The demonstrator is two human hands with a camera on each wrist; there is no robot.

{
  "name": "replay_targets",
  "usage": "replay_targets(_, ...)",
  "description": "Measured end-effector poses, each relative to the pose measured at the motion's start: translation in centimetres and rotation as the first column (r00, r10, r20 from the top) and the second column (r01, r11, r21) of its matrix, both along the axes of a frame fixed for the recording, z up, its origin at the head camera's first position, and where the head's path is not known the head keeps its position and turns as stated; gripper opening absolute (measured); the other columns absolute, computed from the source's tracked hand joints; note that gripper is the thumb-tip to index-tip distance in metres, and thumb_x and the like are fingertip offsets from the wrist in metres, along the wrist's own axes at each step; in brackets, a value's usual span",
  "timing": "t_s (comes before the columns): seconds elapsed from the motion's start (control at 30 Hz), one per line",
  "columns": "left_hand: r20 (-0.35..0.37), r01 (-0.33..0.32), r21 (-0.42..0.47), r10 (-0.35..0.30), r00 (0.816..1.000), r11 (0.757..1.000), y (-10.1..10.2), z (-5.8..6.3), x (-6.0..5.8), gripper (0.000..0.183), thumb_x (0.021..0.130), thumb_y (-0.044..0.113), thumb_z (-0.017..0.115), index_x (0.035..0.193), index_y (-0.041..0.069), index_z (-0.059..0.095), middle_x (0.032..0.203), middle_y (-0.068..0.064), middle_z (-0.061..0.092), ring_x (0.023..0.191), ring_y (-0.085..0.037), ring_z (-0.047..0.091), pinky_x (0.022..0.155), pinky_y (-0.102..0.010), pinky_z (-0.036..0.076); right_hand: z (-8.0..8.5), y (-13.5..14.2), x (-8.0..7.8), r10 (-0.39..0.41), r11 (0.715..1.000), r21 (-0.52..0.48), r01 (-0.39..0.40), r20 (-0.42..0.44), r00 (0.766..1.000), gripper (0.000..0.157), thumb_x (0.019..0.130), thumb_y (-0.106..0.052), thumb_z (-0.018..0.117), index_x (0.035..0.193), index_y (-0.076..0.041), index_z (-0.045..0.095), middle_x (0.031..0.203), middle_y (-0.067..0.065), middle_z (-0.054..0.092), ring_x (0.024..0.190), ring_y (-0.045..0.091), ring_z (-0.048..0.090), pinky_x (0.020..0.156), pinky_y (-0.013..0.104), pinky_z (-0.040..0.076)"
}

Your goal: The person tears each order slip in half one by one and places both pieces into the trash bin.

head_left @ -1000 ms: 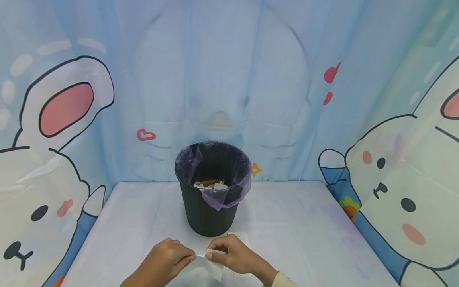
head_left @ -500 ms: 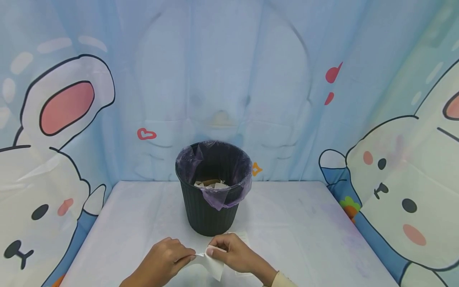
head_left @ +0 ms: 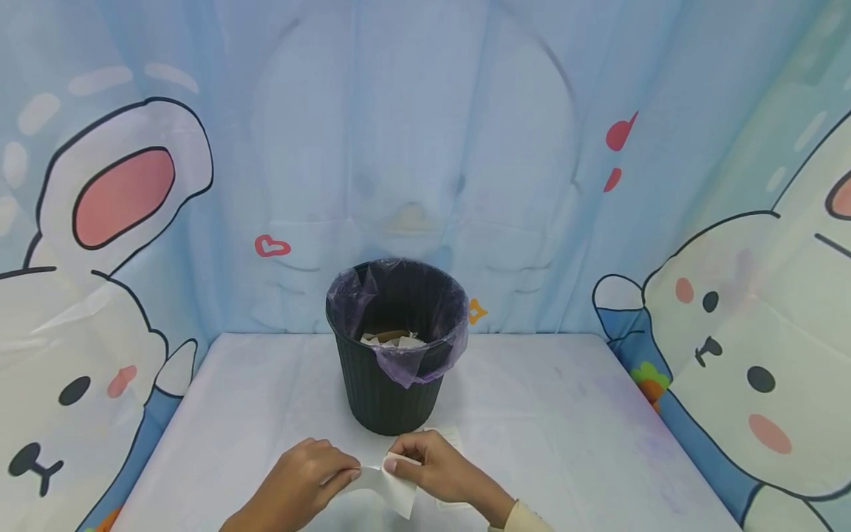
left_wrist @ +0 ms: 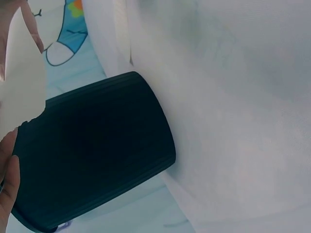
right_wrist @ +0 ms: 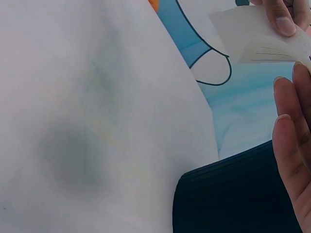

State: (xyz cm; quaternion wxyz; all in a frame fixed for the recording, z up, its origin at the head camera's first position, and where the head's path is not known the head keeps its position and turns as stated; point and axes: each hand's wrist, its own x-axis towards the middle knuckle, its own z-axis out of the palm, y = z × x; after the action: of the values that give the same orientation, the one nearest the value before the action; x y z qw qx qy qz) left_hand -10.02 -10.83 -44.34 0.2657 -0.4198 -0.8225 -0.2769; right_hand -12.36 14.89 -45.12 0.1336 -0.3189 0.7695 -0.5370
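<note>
At nine o'clock a white rabbit is printed on the blue curtain. The left hand, at the bin's seven o'clock, has its grip pinched on a piece of white paper. The black bin, lined with a purple bag, stands on the counter, scraps inside. The paper is at its six o'clock, between both hands. The right hand, at five o'clock, also pinches it. Another sheet, partly hidden, lies just beyond this hand.
</note>
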Motion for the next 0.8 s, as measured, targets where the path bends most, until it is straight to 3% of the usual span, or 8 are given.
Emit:
replay_targets(0.27, -0.015, 0.026, -0.006, -0.027, 1.0, 1.0, -0.01, 0.08, 0.02, 0.003, 0.087, 0.02, 0.078, 0.087, 0.017, 0.077, 0.078, 0.016, 0.069, 0.07, 0.005, 0.055, 0.067, -0.01, 0.043, 0.05, 0.05, 0.09, -0.01, 1.0, 0.01, 0.01, 0.016, 1.0, 0.021, 0.099, -0.017, 0.063, 0.093, 0.002, 0.07, 0.082, 0.016, 0.068, 0.068, -0.002, 0.058, 0.062, 0.018, 0.052)
replay_targets(0.47, -0.036, 0.031, -0.01, -0.031, 0.999, 0.999, -0.09, 0.16, 0.13, 0.014, 0.078, 0.013, 0.084, 0.088, 0.019, 0.077, 0.076, 0.016, 0.067, 0.068, 0.006, 0.053, 0.066, -0.009, 0.042, 0.25, -0.08, 0.16, -0.026, 1.0, 0.013, 0.026, 0.013, 1.0, 0.02, 0.099, -0.016, 0.064, 0.092, 0.002, 0.07, 0.083, 0.016, 0.068, 0.069, -0.002, 0.058, 0.063, 0.018, 0.052)
replay_targets(0.8, -0.068, 0.03, 0.009, -0.029, 0.997, 1.0, -0.2, 0.11, 0.15, 0.007, 0.083, 0.017, 0.081, 0.088, 0.02, 0.078, 0.074, 0.016, 0.065, 0.066, 0.006, 0.05, 0.065, -0.008, 0.041, 0.17, 0.01, 0.15, -0.083, 0.996, 0.02, 0.083, 0.026, 0.996, 0.02, 0.098, -0.014, 0.064, 0.093, 0.004, 0.07, 0.085, 0.013, 0.069, 0.07, 0.0, 0.058, 0.064, 0.018, 0.052)
